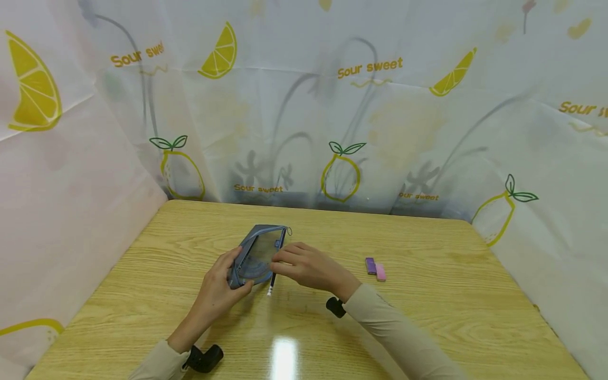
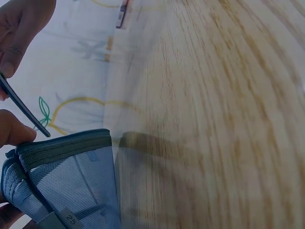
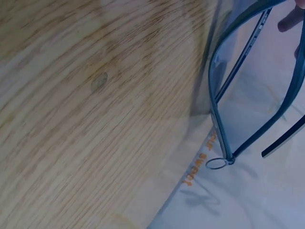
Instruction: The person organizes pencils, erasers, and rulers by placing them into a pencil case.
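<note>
My left hand (image 1: 220, 282) grips a blue mesh zip pouch (image 1: 266, 230) by its near left side. The pouch's zip gapes open in the right wrist view, where a ring pull (image 3: 217, 163) hangs at its end. Through the mesh show a clear protractor (image 1: 253, 268) and a slim dark stick (image 3: 243, 55), perhaps a pencil. Between thumb and fingers, my right hand (image 1: 304, 266) pinches a dark pencil (image 1: 272, 285) with a white-patterned end. In the left wrist view, this pencil (image 2: 24, 106) slants just above the pouch's zipped edge (image 2: 66, 148).
To the right of my right hand, a purple block (image 1: 370, 265) and a pink block (image 1: 381, 272) lie touching on the wooden table (image 1: 427, 316). A white lemon-printed sheet (image 1: 285, 105) hangs behind the table and along its sides.
</note>
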`<state>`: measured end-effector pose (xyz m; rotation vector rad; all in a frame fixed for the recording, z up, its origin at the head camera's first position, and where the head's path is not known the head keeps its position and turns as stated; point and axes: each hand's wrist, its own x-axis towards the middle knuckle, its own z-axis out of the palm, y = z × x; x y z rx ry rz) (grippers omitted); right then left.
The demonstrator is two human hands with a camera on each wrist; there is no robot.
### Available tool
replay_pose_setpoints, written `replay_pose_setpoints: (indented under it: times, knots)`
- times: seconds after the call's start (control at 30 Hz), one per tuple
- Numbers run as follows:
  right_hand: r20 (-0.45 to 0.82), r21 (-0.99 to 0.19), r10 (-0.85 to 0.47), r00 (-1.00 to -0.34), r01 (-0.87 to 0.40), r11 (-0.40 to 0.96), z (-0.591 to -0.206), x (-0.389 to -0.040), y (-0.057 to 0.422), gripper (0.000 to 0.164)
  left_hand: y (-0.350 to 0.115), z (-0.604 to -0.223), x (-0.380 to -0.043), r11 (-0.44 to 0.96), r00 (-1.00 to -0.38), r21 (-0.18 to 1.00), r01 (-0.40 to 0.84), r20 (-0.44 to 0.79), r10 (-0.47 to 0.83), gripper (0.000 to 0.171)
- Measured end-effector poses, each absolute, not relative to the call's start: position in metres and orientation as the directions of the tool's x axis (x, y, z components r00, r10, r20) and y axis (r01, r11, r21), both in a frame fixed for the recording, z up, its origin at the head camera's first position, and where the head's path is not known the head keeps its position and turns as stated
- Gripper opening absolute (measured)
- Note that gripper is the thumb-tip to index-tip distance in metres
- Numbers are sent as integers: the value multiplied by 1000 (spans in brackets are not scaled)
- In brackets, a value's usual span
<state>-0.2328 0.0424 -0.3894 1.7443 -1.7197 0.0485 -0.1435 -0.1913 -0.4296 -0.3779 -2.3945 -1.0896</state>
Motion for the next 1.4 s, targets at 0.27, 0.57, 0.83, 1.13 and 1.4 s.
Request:
replay_pose_setpoints:
  times: [0.27,0.57,0.83,1.13,1.4]
  knots:
    - [476,382,-876,81,-916,122,-393,-235,36,19,-192,-432,-144,646,-853,635,425,520,50,76]
    - [458,371,-887,57,-919,132,-398,-239,29,20,-194,-434,-145,640,-856,641,424,513,54,76]
    - [462,360,-886,43,-922,143,-404,-243,23,19,-194,-433,-145,642,-853,636,427,519,53,77]
    - [444,355,-896,23,-923,152,-406,-245,15,19,-193,-432,-143,647,-860,638,417,507,53,77]
    - [445,344,-896,-1,-923,172,-410,-246,7,19,-193,-431,-144,653,-861,635,412,507,50,76]
